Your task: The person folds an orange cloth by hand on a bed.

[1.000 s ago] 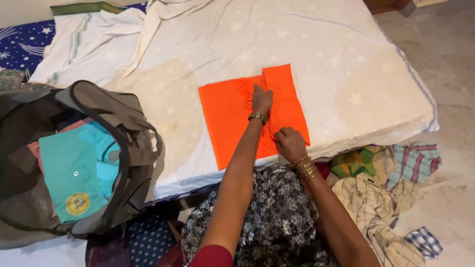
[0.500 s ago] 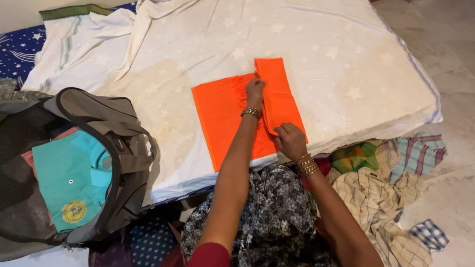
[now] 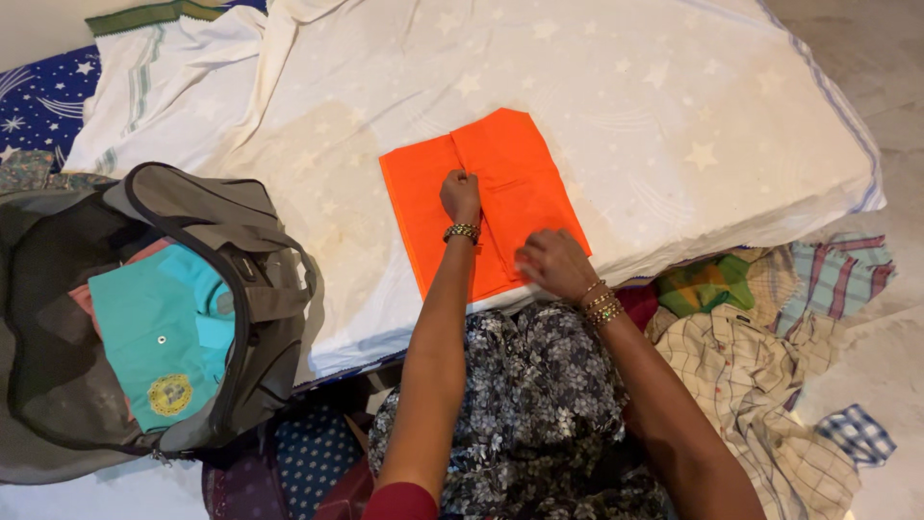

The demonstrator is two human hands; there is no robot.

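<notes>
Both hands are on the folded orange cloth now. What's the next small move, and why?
Probably slide the right hand outward along the orange cloth to flatten the right panel. The left hand pins the cloth near its middle ridge, and the right hand lies flat at the near edge. The panel looks laid over but not yet pressed smooth on the white sheet.

Orange cloth (image 3: 500, 183): folded into narrow rectangle, flat on white star-print sheet (image 3: 674, 125), near front edge.

A white star-patterned mattress (image 3: 674, 125) bears an orange folded cloth (image 3: 500, 183) and a grey bag (image 3: 207, 279).
</notes>
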